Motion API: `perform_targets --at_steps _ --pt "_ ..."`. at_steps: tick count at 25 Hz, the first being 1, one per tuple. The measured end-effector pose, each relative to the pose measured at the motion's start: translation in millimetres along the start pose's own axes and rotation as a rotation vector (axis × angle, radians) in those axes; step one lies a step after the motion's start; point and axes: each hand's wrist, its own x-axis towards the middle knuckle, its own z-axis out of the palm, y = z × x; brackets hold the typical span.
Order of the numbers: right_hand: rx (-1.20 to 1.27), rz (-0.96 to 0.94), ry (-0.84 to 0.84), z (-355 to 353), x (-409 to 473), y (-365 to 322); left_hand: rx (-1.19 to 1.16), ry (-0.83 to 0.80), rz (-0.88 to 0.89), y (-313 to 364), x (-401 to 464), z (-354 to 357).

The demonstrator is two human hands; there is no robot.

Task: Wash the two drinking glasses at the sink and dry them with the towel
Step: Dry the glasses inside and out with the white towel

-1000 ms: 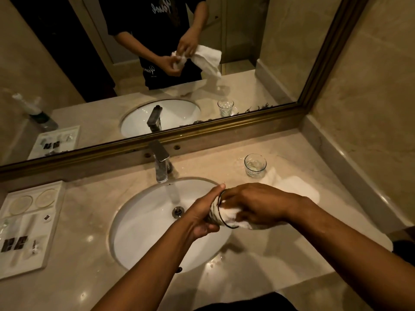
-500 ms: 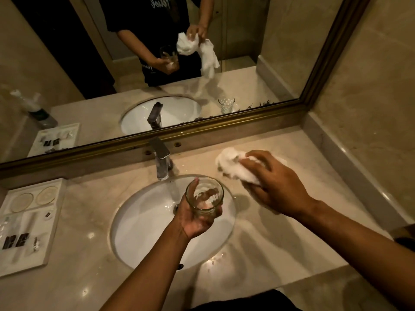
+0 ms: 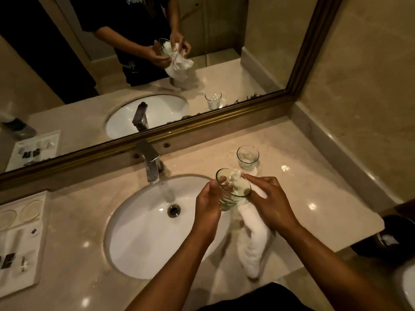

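Observation:
My left hand (image 3: 207,205) grips a clear drinking glass (image 3: 231,189), tilted with its mouth toward me, above the right rim of the white sink (image 3: 143,232). My right hand (image 3: 271,203) holds a white towel (image 3: 253,241) and pushes one end of it into the glass's mouth; the rest of the towel hangs down over the counter edge. A second drinking glass (image 3: 247,157) stands upright on the marble counter behind my hands, near the mirror.
A chrome faucet (image 3: 151,161) stands behind the basin, drain (image 3: 174,209) in its middle. A white amenity tray (image 3: 20,243) lies at the left. The gold-framed mirror (image 3: 202,122) runs along the back; a marble wall (image 3: 359,108) closes the right side. A dark bin (image 3: 395,236) sits at lower right.
My right hand brought the towel from the counter back to the glass and pushed it into the mouth. The left hand tilted the glass and shifted it right of the basin.

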Motion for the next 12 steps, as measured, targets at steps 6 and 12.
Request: perform_targets --at_steps 6,12 --pt "0.002 0.103 0.099 -29.7 -1.0 16.1 0.265 -0.352 0.028 13.2 12.3 0.4" --pt "0.179 0.196 0.334 -52.5 -1.5 48.8 0.467 -0.646 0.061 10.5 45.7 42.1"
